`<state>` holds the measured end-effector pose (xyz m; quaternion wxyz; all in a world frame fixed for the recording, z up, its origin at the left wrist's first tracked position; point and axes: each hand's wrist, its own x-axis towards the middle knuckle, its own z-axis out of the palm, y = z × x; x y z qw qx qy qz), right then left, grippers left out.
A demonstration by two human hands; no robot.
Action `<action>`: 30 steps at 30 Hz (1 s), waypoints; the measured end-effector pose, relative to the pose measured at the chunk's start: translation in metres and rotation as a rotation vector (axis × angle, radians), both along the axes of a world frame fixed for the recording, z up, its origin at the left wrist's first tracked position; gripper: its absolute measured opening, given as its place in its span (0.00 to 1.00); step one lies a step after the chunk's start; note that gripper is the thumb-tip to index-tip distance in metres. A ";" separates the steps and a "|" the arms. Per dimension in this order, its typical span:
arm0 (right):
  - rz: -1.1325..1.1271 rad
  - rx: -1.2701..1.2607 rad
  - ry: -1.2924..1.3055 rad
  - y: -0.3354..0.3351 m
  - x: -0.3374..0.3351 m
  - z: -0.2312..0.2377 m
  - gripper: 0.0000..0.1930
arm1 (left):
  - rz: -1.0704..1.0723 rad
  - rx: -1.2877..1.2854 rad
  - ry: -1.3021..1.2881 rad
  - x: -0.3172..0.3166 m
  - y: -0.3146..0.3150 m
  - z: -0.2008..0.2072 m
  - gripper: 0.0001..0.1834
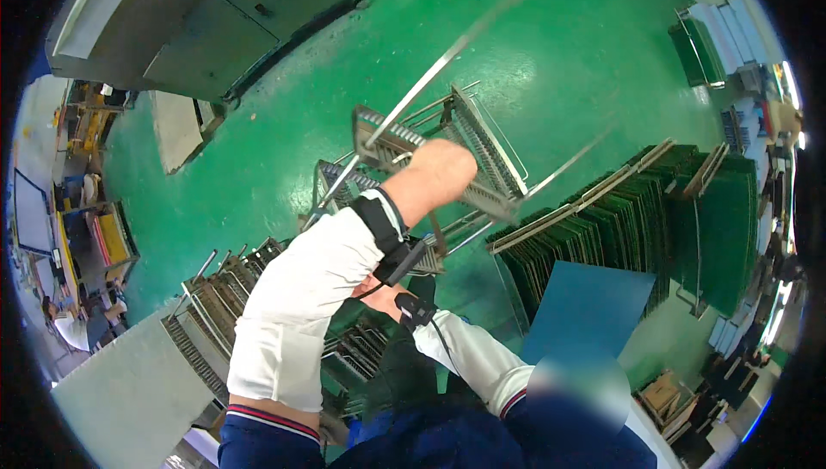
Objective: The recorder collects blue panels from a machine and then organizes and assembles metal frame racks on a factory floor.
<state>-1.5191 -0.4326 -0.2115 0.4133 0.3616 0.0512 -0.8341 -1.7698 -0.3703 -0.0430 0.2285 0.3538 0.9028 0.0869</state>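
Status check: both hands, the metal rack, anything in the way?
Left hand at slotted metal rack, grip hidden. Right hand partly blocked by left sleeve, grip unclear. Green boards standing off to the right.

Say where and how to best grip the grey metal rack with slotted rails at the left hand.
Probably by the rack's slotted rail under the left hand, from above on the person's side: it is narrow and slants across before the body, so hands could wrap it.

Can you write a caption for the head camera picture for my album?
Over a green floor, the left hand is at a slotted metal rack; dark green boards stand to the right.
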 end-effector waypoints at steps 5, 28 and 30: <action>0.227 0.926 0.618 0.100 -0.044 0.009 0.07 | -0.025 0.124 0.072 -0.014 -0.017 -0.085 0.03; 0.915 1.898 1.141 0.234 -0.245 -0.044 0.21 | 1.469 0.361 0.041 0.112 -0.117 -0.229 0.47; 0.934 1.871 1.179 0.241 -0.248 -0.049 0.21 | 1.585 0.682 -0.374 0.117 -0.111 -0.249 0.49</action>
